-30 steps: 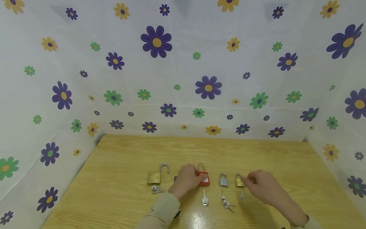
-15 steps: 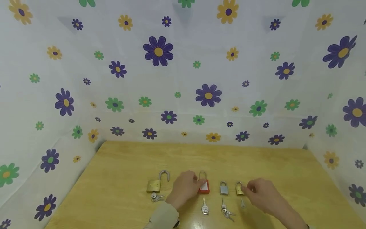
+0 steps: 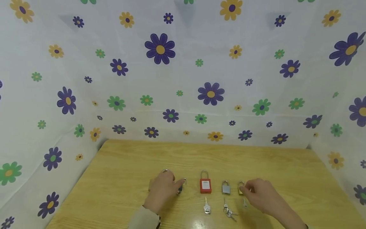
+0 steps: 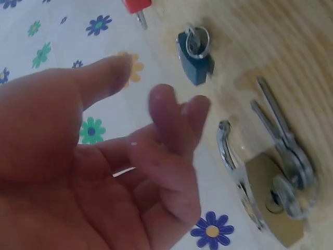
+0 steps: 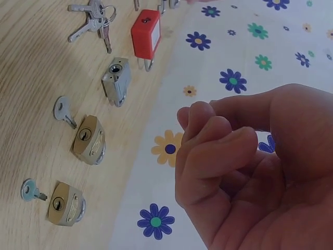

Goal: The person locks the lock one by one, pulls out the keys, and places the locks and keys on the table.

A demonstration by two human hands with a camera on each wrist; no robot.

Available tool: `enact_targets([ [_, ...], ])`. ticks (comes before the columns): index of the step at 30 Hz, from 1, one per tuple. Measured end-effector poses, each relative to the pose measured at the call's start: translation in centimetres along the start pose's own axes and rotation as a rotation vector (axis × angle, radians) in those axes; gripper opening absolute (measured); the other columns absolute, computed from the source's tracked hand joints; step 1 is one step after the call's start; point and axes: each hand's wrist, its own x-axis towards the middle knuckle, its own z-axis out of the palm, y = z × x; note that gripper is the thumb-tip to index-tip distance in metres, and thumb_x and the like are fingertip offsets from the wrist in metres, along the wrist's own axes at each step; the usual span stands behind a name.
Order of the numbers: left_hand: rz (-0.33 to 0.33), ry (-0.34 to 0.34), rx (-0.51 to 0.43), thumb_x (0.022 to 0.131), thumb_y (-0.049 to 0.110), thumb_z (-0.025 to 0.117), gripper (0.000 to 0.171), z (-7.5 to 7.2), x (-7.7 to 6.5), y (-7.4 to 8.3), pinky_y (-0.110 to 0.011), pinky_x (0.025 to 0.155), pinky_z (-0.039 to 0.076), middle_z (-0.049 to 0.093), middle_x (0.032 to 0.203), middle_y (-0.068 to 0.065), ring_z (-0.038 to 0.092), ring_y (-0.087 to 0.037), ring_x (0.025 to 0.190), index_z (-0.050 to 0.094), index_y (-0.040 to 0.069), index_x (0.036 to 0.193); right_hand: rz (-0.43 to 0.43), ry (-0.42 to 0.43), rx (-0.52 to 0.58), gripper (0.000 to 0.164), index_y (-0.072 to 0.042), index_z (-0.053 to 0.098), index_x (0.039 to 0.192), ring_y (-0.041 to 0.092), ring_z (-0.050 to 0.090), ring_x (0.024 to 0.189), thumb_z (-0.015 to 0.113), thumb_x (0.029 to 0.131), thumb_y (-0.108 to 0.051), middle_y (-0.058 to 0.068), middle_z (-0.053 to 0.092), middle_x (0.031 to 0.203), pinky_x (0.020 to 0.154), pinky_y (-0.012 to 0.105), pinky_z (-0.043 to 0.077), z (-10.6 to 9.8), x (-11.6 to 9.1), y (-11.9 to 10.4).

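Observation:
My left hand [image 3: 162, 190] hovers over the left end of a row of padlocks, its fingers loosely bent around nothing. Beneath it are a large brass padlock [image 4: 270, 198] with its shackle swung out and keys [image 4: 283, 130], and a small blue padlock [image 4: 193, 60] with a ring. In the head view, the hand hides most of the large one. On the right, my right hand [image 3: 263, 195] holds nothing, fingers loosely curled, near a small brass padlock [image 5: 89, 139]. A second brass padlock [image 5: 66, 204] lies beside that, hidden from the head view by this hand.
Between the hands stand a red padlock [image 3: 205, 186] with a white label and a silver padlock [image 3: 226, 189]. In front lie a key [image 3: 207, 208] and a bunch of keys [image 3: 228, 212]. A flowered cloth [image 3: 183, 76] surrounds the wooden table [image 3: 128, 159].
My left hand has moved left, away from the red padlock, to above the blue and large brass ones. The right hand has stayed nearly still. The head view has tilted slightly.

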Motion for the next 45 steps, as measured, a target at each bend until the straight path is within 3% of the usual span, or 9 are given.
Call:
enact_targets([
  [2,0.016,0.016,0.026,0.094,0.037,0.073,0.054,0.6,-0.1,0.1,-0.025,0.044,0.029,0.040,0.067,-0.002,0.034,-0.013,0.054,0.040,0.013,0.058,0.007,-0.001,0.001,0.025,-0.011,0.073,0.079,0.013,0.045,0.046,0.065,0.100,-0.023,-0.002,0.055,0.057,0.049,0.027,0.038,0.0,-0.1,0.0],
  [5,0.051,0.062,0.098,0.091,0.030,0.077,0.048,1.3,-0.4,0.4,-0.025,0.043,0.032,0.045,0.066,-0.003,0.040,-0.014,0.057,0.046,0.010,0.061,0.014,-0.008,0.009,0.025,-0.011,0.073,0.079,0.013,0.044,0.047,0.065,0.100,-0.023,-0.002,0.055,0.057,0.049,0.027,0.038,0.0,-0.2,0.1],
  [11,0.053,0.120,0.156,0.084,0.015,0.081,0.052,2.3,-0.5,0.7,-0.023,0.041,0.024,0.033,0.055,0.004,0.032,-0.010,0.048,0.037,0.015,0.057,0.018,-0.013,0.004,0.026,-0.011,0.072,0.079,0.013,0.046,0.047,0.065,0.100,-0.023,-0.002,0.055,0.057,0.048,0.027,0.038,0.0,-0.4,0.2],
  [20,0.062,0.089,0.130,0.082,0.011,0.080,0.047,2.2,-0.1,0.8,-0.023,0.040,0.025,0.035,0.052,0.005,0.032,-0.010,0.047,0.042,0.014,0.055,-0.002,-0.004,-0.016,0.026,-0.012,0.071,0.076,0.012,0.045,0.053,0.065,0.099,-0.022,-0.003,0.055,0.060,0.050,0.026,0.037,-0.2,-0.3,-0.1],
  [23,0.080,0.062,0.069,0.082,0.012,0.082,0.040,2.1,0.0,0.5,-0.023,0.042,0.029,0.045,0.053,0.004,0.038,-0.010,0.049,0.051,0.010,0.056,-0.036,-0.003,-0.010,0.026,-0.012,0.071,0.076,0.011,0.043,0.053,0.065,0.099,-0.023,-0.005,0.054,0.060,0.050,0.025,0.037,-0.2,-0.4,-0.1],
  [27,0.103,0.043,-0.046,0.085,0.020,0.083,0.024,1.8,-0.2,0.1,-0.028,0.055,0.045,0.064,0.073,-0.001,0.055,-0.012,0.066,0.064,0.007,0.079,-0.102,0.001,-0.006,0.027,-0.013,0.071,0.077,0.007,0.039,0.052,0.064,0.100,-0.024,-0.007,0.053,0.059,0.049,0.024,0.035,-0.1,-0.6,-0.1],
  [35,0.142,0.021,-0.433,0.088,0.029,0.082,0.026,0.4,-0.5,0.8,-0.022,0.063,0.054,0.073,0.091,-0.001,0.066,-0.010,0.077,0.072,0.010,0.103,-0.201,0.059,0.066,0.009,-0.015,0.071,0.096,0.001,0.040,0.051,0.067,0.100,-0.022,-0.010,0.050,0.058,0.049,0.022,0.039,0.0,-0.6,-1.6],
  [39,0.180,-0.044,-0.588,0.089,0.028,0.081,0.025,-0.1,-0.9,1.4,-0.026,0.068,0.059,0.079,0.095,-0.003,0.073,-0.013,0.081,0.078,0.013,0.108,-0.360,0.119,0.105,0.003,-0.017,0.070,0.101,-0.003,0.045,0.055,0.070,0.097,-0.017,-0.014,0.054,0.062,0.051,0.020,0.042,0.2,-0.4,-2.6],
  [45,0.194,-0.179,-0.755,0.088,0.027,0.082,0.023,-0.6,-1.6,2.1,-0.037,0.075,0.062,0.079,0.099,-0.005,0.075,-0.019,0.086,0.080,0.012,0.107,-0.618,0.221,0.140,0.021,-0.014,0.073,0.109,-0.007,0.051,0.065,0.075,0.091,-0.003,-0.012,0.063,0.074,0.053,0.019,0.049,0.9,0.2,-3.8],
])
